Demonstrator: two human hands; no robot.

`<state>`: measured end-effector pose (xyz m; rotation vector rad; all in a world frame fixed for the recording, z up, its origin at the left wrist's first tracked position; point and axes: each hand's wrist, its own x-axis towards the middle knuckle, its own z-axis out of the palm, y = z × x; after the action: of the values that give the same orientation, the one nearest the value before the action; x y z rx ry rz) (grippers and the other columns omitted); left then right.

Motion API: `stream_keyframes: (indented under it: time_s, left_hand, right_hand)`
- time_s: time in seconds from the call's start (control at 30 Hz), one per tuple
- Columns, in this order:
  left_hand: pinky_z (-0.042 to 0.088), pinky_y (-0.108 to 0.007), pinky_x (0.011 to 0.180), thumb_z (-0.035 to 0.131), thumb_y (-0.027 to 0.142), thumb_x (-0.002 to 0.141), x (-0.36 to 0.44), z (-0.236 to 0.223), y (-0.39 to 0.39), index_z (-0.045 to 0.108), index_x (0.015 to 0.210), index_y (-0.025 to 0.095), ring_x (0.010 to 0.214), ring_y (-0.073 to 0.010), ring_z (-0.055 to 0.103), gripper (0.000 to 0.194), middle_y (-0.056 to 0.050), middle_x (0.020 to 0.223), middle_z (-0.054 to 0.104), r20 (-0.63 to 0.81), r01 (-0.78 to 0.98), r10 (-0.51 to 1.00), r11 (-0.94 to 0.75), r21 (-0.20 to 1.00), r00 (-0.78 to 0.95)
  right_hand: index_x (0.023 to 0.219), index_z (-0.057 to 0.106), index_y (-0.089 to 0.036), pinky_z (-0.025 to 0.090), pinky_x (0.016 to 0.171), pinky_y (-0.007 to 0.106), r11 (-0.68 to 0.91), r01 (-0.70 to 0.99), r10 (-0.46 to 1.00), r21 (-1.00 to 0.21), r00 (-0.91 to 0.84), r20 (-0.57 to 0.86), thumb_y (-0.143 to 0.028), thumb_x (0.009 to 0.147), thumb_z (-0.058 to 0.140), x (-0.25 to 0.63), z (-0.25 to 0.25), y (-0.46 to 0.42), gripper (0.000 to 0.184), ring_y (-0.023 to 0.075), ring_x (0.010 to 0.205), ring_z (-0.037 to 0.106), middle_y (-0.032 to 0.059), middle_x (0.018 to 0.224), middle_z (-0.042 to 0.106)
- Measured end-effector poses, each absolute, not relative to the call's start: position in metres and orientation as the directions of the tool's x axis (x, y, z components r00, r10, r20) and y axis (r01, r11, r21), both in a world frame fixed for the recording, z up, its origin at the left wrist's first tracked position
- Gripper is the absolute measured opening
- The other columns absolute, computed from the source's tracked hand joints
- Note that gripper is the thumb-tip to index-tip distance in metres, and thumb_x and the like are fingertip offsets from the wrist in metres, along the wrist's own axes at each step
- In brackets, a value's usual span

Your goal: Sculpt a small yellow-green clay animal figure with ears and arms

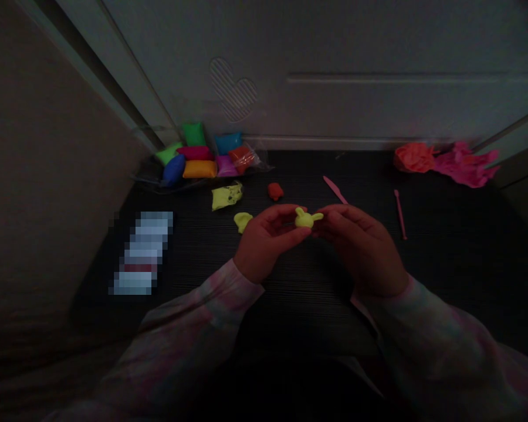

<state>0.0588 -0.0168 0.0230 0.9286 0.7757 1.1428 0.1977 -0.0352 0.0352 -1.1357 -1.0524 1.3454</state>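
Between thumb and fingers, my left hand (264,240) holds a small yellow clay head with two long ears (304,220). My right hand (363,243) is closed in a pinch at the tip of the right-hand ear. Just left of my left hand lies a flat lump of yellow clay (242,221), partly behind the fingers. An opened yellow clay packet (226,197) and a small red clay lump (275,191) rest farther back. Beyond my right hand is a pink plastic knife (334,189), its lower end hidden by the fingers.
A clear bag of several coloured clay packets (200,169) lies at the back left. A blurred-out bright screen (143,252) is on the left. A pink stick tool (400,214) lies to the right. Crumpled orange (414,157) and pink pieces (469,164) sit against the white panel (378,111).
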Motion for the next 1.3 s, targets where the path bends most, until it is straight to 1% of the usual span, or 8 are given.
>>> stream_keyframes:
  time_s: [0.2,0.37,0.47,0.57,0.7,0.9,1.1,1.3]
  left_hand:
    - [0.045,-0.03,0.08,0.068,0.012,0.055,0.0598,0.0225,-0.0175,0.06,0.079,0.02,0.082,-0.0119,0.059,0.026,0.002,0.085,0.064,-0.04,-0.417,0.969,0.143,0.897,0.245]
    - [0.046,-0.028,0.078,0.067,0.01,0.056,0.0595,0.0224,-0.0168,0.06,0.079,0.02,0.081,-0.0108,0.058,0.027,0.003,0.084,0.063,-0.015,-0.426,0.966,0.127,0.896,0.257]
    - [0.046,-0.025,0.077,0.067,0.008,0.055,0.0593,0.0238,-0.0163,0.058,0.082,0.02,0.082,-0.0099,0.058,0.031,0.003,0.085,0.062,0.0,-0.428,0.97,0.107,0.897,0.242]
    - [0.046,-0.025,0.078,0.067,0.007,0.054,0.0594,0.0259,-0.0163,0.055,0.081,0.019,0.082,-0.01,0.058,0.031,0.003,0.084,0.061,0.007,-0.428,0.977,0.088,0.9,0.215]
    - [0.047,-0.027,0.078,0.068,0.008,0.054,0.0597,0.0266,-0.0167,0.054,0.076,0.018,0.079,-0.0103,0.06,0.028,0.003,0.079,0.062,0.004,-0.431,0.972,0.1,0.897,0.234]
    - [0.047,-0.029,0.078,0.068,0.014,0.056,0.059,0.0273,-0.0161,0.056,0.078,0.018,0.079,-0.0115,0.06,0.025,0.002,0.078,0.063,-0.016,-0.364,0.976,0.095,0.927,0.215]
    - [0.046,-0.028,0.075,0.069,0.015,0.055,0.0569,0.03,-0.0153,0.058,0.078,0.018,0.078,-0.012,0.06,0.025,0.002,0.076,0.064,-0.052,-0.304,0.978,0.114,0.946,0.203]
    - [0.046,-0.028,0.076,0.068,0.019,0.057,0.0552,0.0278,-0.0155,0.061,0.077,0.018,0.077,-0.0115,0.059,0.021,0.001,0.078,0.065,-0.055,-0.314,0.978,0.117,0.942,0.202]
  right_hand:
    - [0.077,0.059,-0.022,0.046,0.069,0.027,-0.064,-0.145,0.998,-0.987,0.011,-0.067,-0.029,0.069,0.061,0.1988,0.0319,-0.0352,0.01,0.0107,0.069,0.058,-0.0025,0.074,0.062]
    - [0.077,0.059,-0.023,0.046,0.069,0.026,-0.049,-0.16,0.999,-0.986,-0.003,-0.049,-0.028,0.07,0.06,0.1986,0.0317,-0.0351,0.008,0.0101,0.07,0.058,-0.003,0.074,0.062]
    - [0.084,0.058,-0.025,0.047,0.072,0.029,-0.044,-0.149,0.999,-0.988,-0.021,-0.041,-0.028,0.069,0.061,0.1972,0.0334,-0.0351,0.016,0.0115,0.075,0.059,-0.0028,0.081,0.063]
    - [0.089,0.058,-0.025,0.047,0.077,0.03,-0.039,-0.118,0.998,-0.992,-0.06,-0.032,-0.025,0.065,0.065,0.1959,0.0339,-0.0347,0.024,0.0129,0.082,0.059,-0.0018,0.087,0.064]
    - [0.085,0.059,-0.024,0.047,0.079,0.031,-0.006,-0.104,0.998,-0.995,-0.055,-0.001,-0.025,0.065,0.065,0.1957,0.0329,-0.0338,0.021,0.0128,0.082,0.059,-0.0018,0.086,0.064]
    - [0.083,0.059,-0.022,0.048,0.076,0.032,0.032,-0.022,0.999,-0.999,-0.002,0.032,-0.026,0.066,0.064,0.1966,0.0368,-0.0351,0.019,0.0136,0.08,0.059,-0.0002,0.086,0.063]
    - [0.084,0.057,-0.024,0.049,0.073,0.028,0.015,-0.055,1.0,-0.998,-0.023,0.016,-0.022,0.063,0.066,0.1948,0.0384,-0.0357,0.023,0.0121,0.078,0.059,-0.002,0.082,0.063]
    - [0.083,0.057,-0.024,0.049,0.073,0.03,0.001,-0.031,0.999,-1.0,-0.05,0.003,-0.024,0.063,0.066,0.1971,0.0391,-0.034,0.021,0.0131,0.077,0.061,-0.0016,0.082,0.064]
